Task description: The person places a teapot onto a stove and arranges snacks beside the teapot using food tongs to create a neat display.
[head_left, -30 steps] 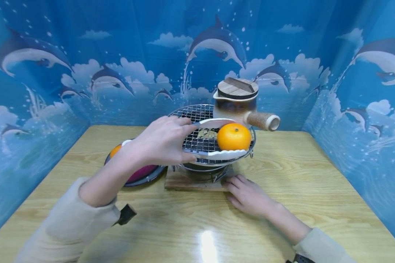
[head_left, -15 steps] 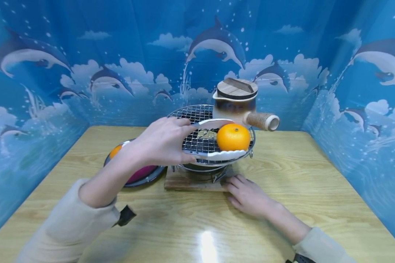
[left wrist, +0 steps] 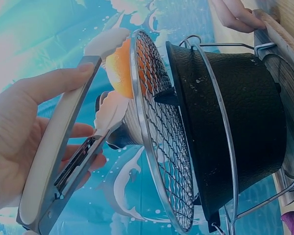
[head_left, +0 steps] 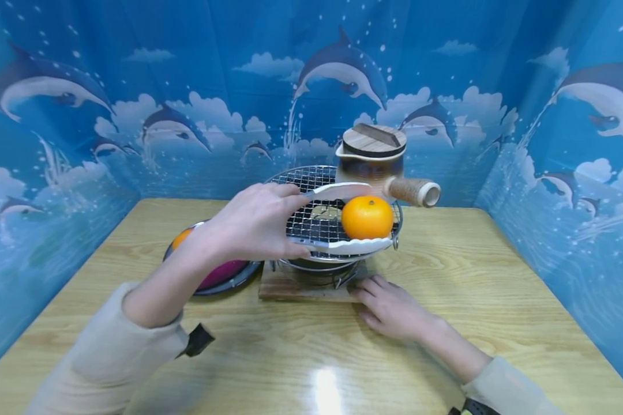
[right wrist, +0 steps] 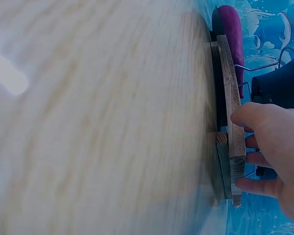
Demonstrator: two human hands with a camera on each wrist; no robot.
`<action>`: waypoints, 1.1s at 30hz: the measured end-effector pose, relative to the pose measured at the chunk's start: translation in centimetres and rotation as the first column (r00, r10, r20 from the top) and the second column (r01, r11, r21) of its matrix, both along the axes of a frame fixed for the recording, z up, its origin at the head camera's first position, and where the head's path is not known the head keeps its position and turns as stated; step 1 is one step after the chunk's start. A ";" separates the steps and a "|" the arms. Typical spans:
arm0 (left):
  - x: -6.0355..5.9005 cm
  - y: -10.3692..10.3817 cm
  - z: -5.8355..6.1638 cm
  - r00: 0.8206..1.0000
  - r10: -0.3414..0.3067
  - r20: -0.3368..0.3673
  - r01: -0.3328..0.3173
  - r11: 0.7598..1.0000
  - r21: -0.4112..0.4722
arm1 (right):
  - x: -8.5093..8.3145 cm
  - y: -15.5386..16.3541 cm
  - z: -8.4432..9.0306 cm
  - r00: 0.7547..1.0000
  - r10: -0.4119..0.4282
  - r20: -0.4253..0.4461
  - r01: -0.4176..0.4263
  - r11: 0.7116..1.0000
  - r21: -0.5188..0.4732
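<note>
Left hand [head_left: 254, 222] grips the tongs [head_left: 337, 218], whose tips pinch the orange [head_left: 367, 217] on the grill [head_left: 311, 178], right of those fingers; right hand's fingers lie flat.

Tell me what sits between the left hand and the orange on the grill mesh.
Only the white tongs: the left hand grips them, and their scalloped tips clasp the orange. The head view shows it.

No writing, label, brand or number can be read anywhere — the backdrop [head_left: 135, 86] carries only printed dolphins and clouds — and the pot [head_left: 372, 158] is unmarked.
</note>
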State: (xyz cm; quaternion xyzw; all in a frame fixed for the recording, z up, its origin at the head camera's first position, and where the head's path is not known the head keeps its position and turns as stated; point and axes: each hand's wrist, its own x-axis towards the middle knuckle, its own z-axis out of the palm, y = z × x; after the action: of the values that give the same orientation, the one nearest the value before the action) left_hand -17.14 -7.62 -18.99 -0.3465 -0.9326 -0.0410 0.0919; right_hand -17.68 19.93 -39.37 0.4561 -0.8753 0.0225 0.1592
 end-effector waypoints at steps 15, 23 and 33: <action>0.4 -1.5 0.3 0.998 0.026 0.057 -0.031 0.995 0.097 | 0.1 0.1 0.7 0.999 -0.008 0.054 0.005 0.999 0.055; 0.5 -2.2 0.5 0.994 0.105 0.032 -0.108 0.987 0.123 | 0.0 0.1 1.2 0.997 -0.016 0.073 0.010 0.996 0.090; 0.8 -3.5 0.6 0.987 0.152 0.047 -0.158 0.972 0.174 | -0.1 0.2 1.6 0.997 -0.014 0.075 0.006 0.995 0.096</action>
State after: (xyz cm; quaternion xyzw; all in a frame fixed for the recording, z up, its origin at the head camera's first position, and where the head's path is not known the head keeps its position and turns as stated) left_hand -16.38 -11.14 -18.38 -0.2626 -0.9508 -0.1224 0.1098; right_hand -17.78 20.13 -37.75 0.4577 -0.8830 -0.0029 0.1043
